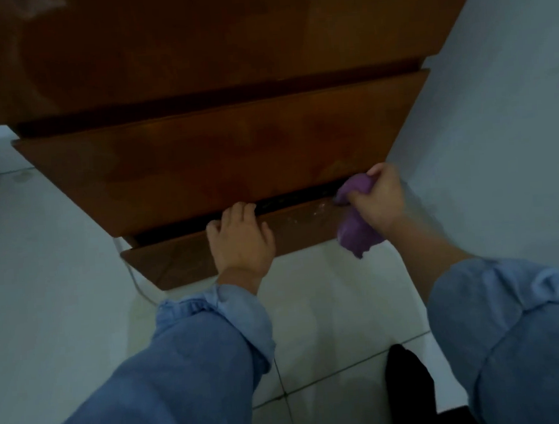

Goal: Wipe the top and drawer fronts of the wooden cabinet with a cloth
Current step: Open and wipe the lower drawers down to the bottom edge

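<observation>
Crumpled purple cloth (355,221) is gripped in the right hand (378,198) and pressed at the right end of the lowest brown wooden drawer front (182,260). Left hand (240,236) is hooked over that drawer's top edge, fingers curled round it. Drawer should be held steady and strokes run leftward along the pale smears just beside the cloth. Wooden cabinet top (193,35) lies well above.

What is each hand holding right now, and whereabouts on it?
The right hand grips a bunched purple cloth near its top. The left hand curls over the top edge of the lowest drawer front.
</observation>
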### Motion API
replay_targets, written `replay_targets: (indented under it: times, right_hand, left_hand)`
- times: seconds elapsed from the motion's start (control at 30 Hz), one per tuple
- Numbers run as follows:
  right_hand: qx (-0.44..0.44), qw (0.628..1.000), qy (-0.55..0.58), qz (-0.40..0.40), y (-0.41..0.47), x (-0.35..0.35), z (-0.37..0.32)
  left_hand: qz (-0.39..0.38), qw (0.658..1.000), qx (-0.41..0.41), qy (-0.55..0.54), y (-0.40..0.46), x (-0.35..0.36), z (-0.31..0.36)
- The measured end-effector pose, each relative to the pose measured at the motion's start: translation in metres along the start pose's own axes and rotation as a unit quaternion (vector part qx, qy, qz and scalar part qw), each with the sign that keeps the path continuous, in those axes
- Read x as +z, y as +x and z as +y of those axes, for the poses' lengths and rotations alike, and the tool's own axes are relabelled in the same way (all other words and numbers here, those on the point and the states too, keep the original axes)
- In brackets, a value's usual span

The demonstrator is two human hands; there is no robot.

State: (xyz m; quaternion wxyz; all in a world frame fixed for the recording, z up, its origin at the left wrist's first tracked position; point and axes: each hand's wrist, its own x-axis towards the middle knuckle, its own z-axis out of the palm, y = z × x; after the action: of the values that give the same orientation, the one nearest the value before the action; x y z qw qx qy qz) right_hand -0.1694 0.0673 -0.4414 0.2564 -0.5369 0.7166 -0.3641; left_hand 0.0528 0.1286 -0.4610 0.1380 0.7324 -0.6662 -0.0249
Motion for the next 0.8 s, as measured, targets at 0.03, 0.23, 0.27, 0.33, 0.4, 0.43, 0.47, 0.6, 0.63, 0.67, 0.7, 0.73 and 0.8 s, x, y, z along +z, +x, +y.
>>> replay_targets:
  times: [0.03, 0.23, 0.27, 0.33, 0.4, 0.43, 0.47, 0.6, 0.63, 0.67, 0.7, 0.73, 0.8]
  right_hand:
    - [-0.011, 0.998, 0.028, 0.047, 0.005, -0.004, 0.003]
    - [0.022, 0.996, 0.018, 0.088, 0.029, 0.010, 0.033]
    - [0.025, 0.996, 0.002, 0.080, 0.027, 0.016, 0.037]
    - [0.019, 0.997, -0.018, 0.068, 0.021, 0.026, 0.041]
    - [0.009, 0.996, -0.052, 0.070, 0.013, 0.032, 0.046]
    - [-0.008, 0.996, -0.065, 0.066, 0.011, 0.033, 0.050]
    - [-0.024, 0.996, -0.073, 0.054, 0.008, 0.033, 0.051]
    - [-0.027, 0.997, -0.072, -0.007, 0.006, 0.032, 0.053]
    - [-0.008, 0.997, -0.077, -0.020, 0.004, 0.032, 0.052]
    - [0.013, 0.996, -0.082, -0.031, 0.001, 0.033, 0.048]
    - [0.026, 0.995, -0.083, -0.039, -0.003, 0.034, 0.045]
    - [0.028, 0.995, -0.082, -0.049, -0.010, 0.035, 0.040]
    - [0.010, 0.993, -0.081, -0.085, -0.026, 0.043, 0.030]
  left_hand:
    - [-0.022, 1.000, 0.006, 0.005, 0.000, 0.003, 0.004]
    - [-0.108, 0.991, 0.047, 0.065, -0.016, 0.018, -0.004]
    - [-0.107, 0.990, 0.052, 0.071, -0.017, 0.019, -0.006]
    - [-0.101, 0.991, 0.055, 0.069, -0.018, 0.021, -0.008]
    - [-0.088, 0.993, 0.055, 0.059, -0.019, 0.023, -0.008]
    - [-0.082, 0.994, 0.056, 0.055, -0.020, 0.024, -0.008]
    - [-0.080, 0.994, 0.055, 0.053, -0.020, 0.025, -0.008]
    - [-0.086, 0.993, 0.058, 0.061, -0.020, 0.027, -0.009]
    - [-0.088, 0.993, 0.059, 0.061, -0.020, 0.027, -0.010]
    - [-0.090, 0.992, 0.060, 0.062, -0.020, 0.027, -0.010]
    - [-0.093, 0.992, 0.061, 0.064, -0.020, 0.027, -0.010]
    - [-0.096, 0.991, 0.061, 0.065, -0.020, 0.026, -0.010]
    - [-0.105, 0.991, 0.057, 0.059, -0.021, 0.024, -0.009]
